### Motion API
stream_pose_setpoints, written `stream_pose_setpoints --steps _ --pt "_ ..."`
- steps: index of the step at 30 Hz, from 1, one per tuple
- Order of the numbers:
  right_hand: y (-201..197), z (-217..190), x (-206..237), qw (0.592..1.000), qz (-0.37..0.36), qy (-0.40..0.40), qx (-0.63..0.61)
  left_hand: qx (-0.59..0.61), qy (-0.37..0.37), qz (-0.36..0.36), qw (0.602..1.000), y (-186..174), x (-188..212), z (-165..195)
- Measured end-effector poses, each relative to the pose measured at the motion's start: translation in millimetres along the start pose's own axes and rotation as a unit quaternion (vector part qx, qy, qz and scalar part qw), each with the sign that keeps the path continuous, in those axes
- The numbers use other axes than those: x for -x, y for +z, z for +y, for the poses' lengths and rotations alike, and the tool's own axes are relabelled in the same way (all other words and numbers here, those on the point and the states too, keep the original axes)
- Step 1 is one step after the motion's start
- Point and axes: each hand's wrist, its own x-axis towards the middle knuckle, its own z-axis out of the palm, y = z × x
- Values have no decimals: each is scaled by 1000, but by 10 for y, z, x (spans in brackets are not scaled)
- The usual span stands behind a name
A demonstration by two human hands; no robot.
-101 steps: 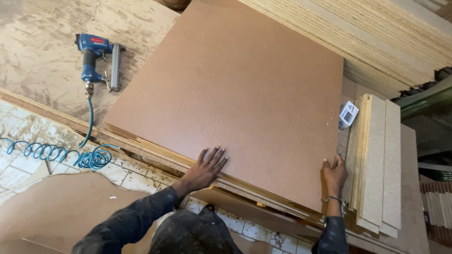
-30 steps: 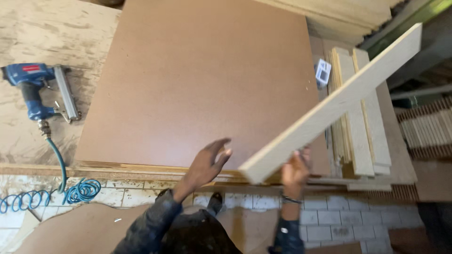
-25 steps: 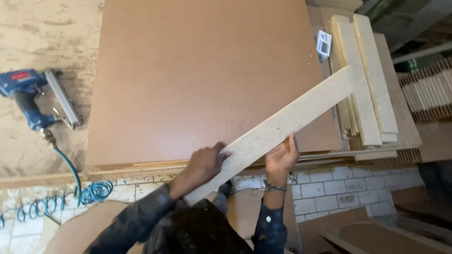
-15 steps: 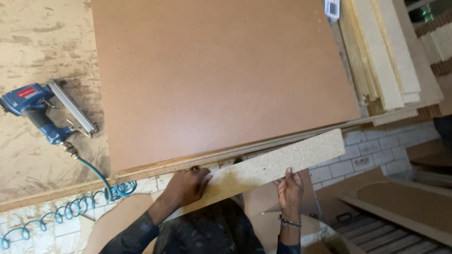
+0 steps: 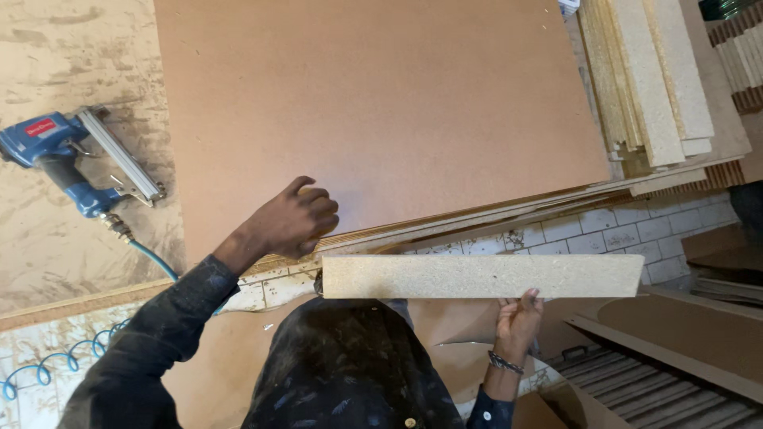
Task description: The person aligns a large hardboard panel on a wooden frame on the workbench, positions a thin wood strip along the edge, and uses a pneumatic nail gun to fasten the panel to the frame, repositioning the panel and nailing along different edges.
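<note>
Right hand [image 5: 517, 322]: grip closed on the lower edge of a pale chipboard strip [image 5: 481, 276], fingers wrapped up over that edge right of its middle. A bracelet sits on the wrist. The strip is held level, clear of the table, just in front of the near edge of the boards and above the person's dark clothing.

Left hand [image 5: 296, 220]: fingers curled into a loose fist, holding nothing that can be seen. It rests at the near edge of a large brown board [image 5: 381, 103]; whether the fingertips press the board's face or its edge cannot be told. It is near the strip's left end but apart from it.

The board lies flat on top of a stack of similar sheets, whose layered edges show along the near side. To the right, touching the stack, lies a pile of pale strips [image 5: 648, 79] laid lengthwise.

To the left, on the scuffed table [image 5: 48, 238], a blue nail gun [image 5: 75, 159] lies on its side, well apart from both hands. A blue coiled hose [image 5: 48, 365] runs from it down past the table edge.
</note>
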Motion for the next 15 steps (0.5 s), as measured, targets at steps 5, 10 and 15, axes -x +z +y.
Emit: stream_pose_setpoints --steps 5,10,15 --pt "255 219 -147 997 -11 61 -41 -173 67 29 982 -230 20 143" --pt "974 647 20 982 -66 133 -113 -224 65 65 970 -278 139 170" --pt "1581 744 91 962 -197 135 -129 -125 -62 27 990 -95 71 263"
